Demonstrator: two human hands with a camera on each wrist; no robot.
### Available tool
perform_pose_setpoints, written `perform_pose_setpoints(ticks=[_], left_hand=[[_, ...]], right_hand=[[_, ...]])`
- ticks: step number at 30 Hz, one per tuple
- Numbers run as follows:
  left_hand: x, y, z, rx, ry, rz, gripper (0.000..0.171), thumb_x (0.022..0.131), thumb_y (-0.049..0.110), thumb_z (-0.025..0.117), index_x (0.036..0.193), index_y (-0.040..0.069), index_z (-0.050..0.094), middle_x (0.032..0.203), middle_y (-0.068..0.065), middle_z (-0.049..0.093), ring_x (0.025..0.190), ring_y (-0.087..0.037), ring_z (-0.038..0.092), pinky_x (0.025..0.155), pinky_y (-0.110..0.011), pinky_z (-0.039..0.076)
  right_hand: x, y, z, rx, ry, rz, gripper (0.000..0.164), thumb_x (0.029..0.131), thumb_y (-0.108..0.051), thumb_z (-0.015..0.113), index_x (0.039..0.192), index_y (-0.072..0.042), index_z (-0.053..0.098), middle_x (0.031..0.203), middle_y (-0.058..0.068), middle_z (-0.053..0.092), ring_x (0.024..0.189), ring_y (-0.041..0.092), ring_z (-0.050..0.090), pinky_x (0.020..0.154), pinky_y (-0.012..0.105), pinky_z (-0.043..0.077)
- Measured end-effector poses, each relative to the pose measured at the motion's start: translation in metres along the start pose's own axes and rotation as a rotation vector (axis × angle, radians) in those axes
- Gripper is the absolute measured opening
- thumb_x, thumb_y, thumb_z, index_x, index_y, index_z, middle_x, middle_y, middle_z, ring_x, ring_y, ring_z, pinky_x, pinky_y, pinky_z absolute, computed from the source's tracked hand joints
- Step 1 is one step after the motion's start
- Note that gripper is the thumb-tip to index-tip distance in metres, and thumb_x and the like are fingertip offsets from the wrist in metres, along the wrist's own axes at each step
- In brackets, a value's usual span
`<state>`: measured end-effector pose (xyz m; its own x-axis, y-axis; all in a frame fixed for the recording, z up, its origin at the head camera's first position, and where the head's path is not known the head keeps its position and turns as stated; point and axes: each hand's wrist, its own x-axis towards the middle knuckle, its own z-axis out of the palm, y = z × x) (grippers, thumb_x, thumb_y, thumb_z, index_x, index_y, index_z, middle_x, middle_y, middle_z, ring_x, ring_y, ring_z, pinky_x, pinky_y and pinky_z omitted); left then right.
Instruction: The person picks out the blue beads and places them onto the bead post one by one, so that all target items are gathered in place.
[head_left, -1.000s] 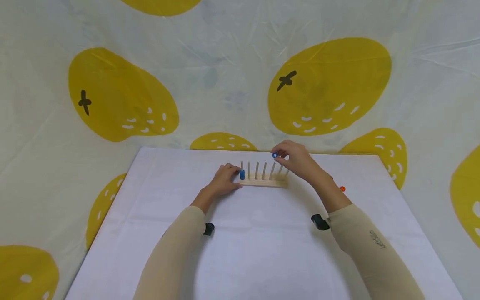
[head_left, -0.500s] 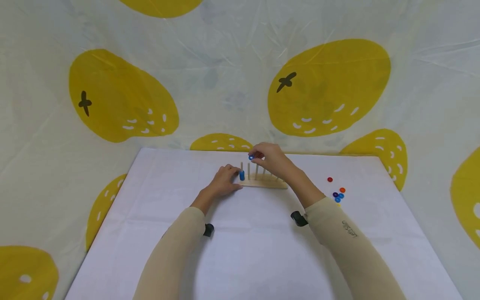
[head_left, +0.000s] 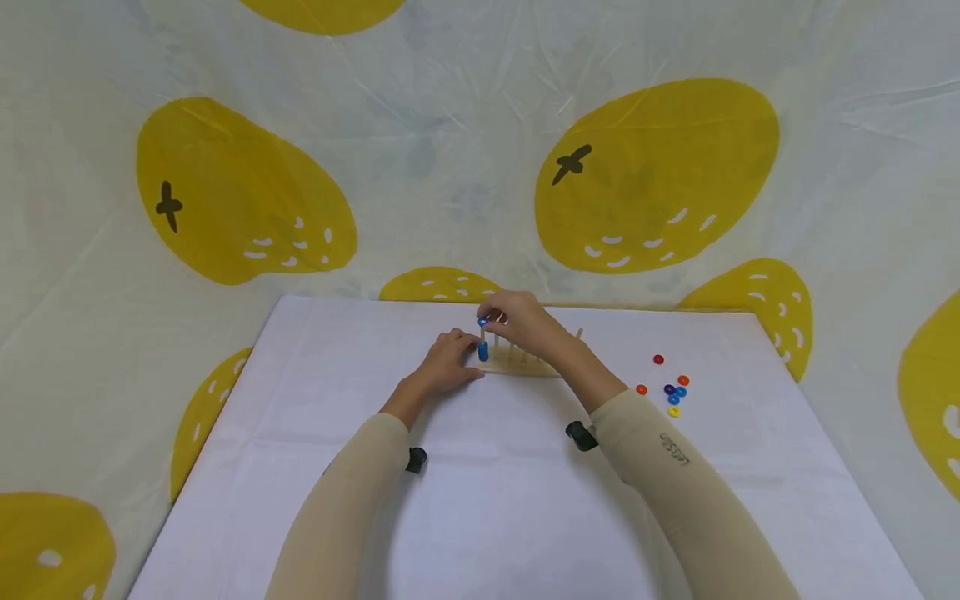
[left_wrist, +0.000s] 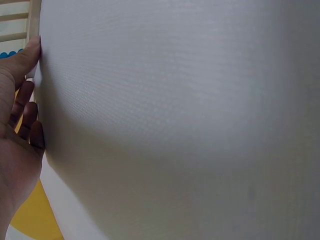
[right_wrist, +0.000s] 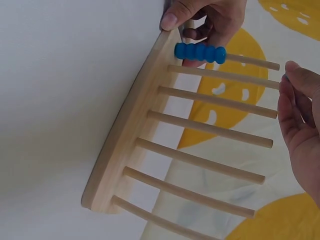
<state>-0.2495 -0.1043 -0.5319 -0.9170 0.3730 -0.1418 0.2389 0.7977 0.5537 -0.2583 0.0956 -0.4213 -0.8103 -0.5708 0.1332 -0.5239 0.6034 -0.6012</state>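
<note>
A wooden peg rack (right_wrist: pixel 131 132) stands on the table with a row of upright pegs. Several blue rings (right_wrist: pixel 200 52) are stacked low on its leftmost peg (right_wrist: pixel 255 62); the other pegs seen in the right wrist view are bare. My left hand (head_left: pixel 450 360) grips the rack's left end, thumb at the front edge and fingers curled behind. Between thumb and fingertips, my right hand (head_left: pixel 525 323) pinches another blue ring (head_left: pixel 482 321), right at the top of that leftmost peg. In the right wrist view this ring is mostly hidden by the fingers.
Loose rings lie right of the rack: a red ring (head_left: pixel 658 359), orange rings (head_left: pixel 683 380), a dark purple ring (head_left: pixel 670 389), blue rings (head_left: pixel 674 400) and a yellow ring (head_left: pixel 673 412). Behind the white table (head_left: pixel 480 517) hangs a cloth (head_left: pixel 450 167) with yellow fruit shapes.
My right hand has moved left along the rack with the blue ring, to the leftmost peg. Loose rings behind its arm have come into sight. The left hand has stayed in place.
</note>
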Motion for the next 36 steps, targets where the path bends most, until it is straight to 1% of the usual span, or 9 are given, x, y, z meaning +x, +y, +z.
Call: perform_pose_setpoints(ticks=[3, 7, 17, 25, 32, 36], left_hand=[[0.0004, -0.0014, 0.0012, 0.004, -0.01, 0.004, 0.061, 0.09, 0.035, 0.082, 0.142, 0.013, 0.06, 0.134, -0.006, 0.056, 0.123, -0.024, 0.048, 0.112, -0.042, 0.043], [0.0009, -0.002, 0.0013, 0.002, -0.004, 0.01, 0.062, 0.09, 0.035, 0.082, 0.142, 0.012, 0.059, 0.134, -0.006, 0.057, 0.123, -0.025, 0.048, 0.113, -0.042, 0.042], [0.0008, -0.0001, 0.0004, -0.002, -0.006, -0.005, 0.062, 0.089, 0.035, 0.083, 0.142, 0.013, 0.059, 0.133, -0.005, 0.057, 0.123, -0.024, 0.047, 0.112, -0.041, 0.043], [-0.0023, 0.0023, -0.0014, 0.012, 0.016, 0.04, 0.06, 0.089, 0.031, 0.083, 0.141, 0.009, 0.06, 0.133, -0.008, 0.058, 0.127, -0.029, 0.049, 0.113, -0.045, 0.04], [-0.0014, 0.0017, -0.0001, 0.015, 0.016, 0.027, 0.06, 0.089, 0.031, 0.083, 0.141, 0.01, 0.06, 0.131, -0.007, 0.058, 0.123, -0.027, 0.049, 0.111, -0.043, 0.042], [-0.0007, 0.0003, 0.0012, 0.017, 0.018, 0.023, 0.061, 0.089, 0.031, 0.083, 0.141, 0.011, 0.06, 0.132, -0.007, 0.057, 0.124, -0.027, 0.049, 0.112, -0.043, 0.042]], right_hand=[[0.0003, -0.0001, 0.0025, -0.005, -0.015, 0.007, 0.02, 0.095, -0.009, 0.075, 0.113, -0.002, 0.074, 0.108, 0.009, 0.075, 0.1, 0.023, 0.071, 0.09, 0.037, 0.059], [0.0006, 0.0013, 0.0053, -0.014, -0.026, 0.02, 0.02, 0.094, -0.008, 0.075, 0.113, -0.003, 0.074, 0.108, 0.009, 0.075, 0.1, 0.024, 0.071, 0.091, 0.038, 0.059], [0.0004, 0.0059, 0.0097, -0.038, -0.026, 0.008, 0.018, 0.094, -0.009, 0.076, 0.111, -0.004, 0.074, 0.106, 0.009, 0.075, 0.098, 0.023, 0.071, 0.09, 0.037, 0.059], [-0.0009, 0.0046, 0.0088, -0.051, -0.004, -0.015, 0.015, 0.092, -0.009, 0.078, 0.106, -0.005, 0.075, 0.103, 0.008, 0.076, 0.097, 0.024, 0.072, 0.089, 0.038, 0.058], [-0.001, 0.0055, 0.0093, -0.052, -0.005, -0.014, 0.014, 0.093, -0.01, 0.077, 0.106, -0.006, 0.074, 0.103, 0.007, 0.076, 0.098, 0.023, 0.072, 0.089, 0.038, 0.058], [-0.0009, 0.0061, 0.0092, -0.057, -0.014, -0.005, 0.014, 0.093, -0.01, 0.076, 0.106, -0.006, 0.074, 0.103, 0.006, 0.076, 0.099, 0.023, 0.071, 0.091, 0.038, 0.058]])
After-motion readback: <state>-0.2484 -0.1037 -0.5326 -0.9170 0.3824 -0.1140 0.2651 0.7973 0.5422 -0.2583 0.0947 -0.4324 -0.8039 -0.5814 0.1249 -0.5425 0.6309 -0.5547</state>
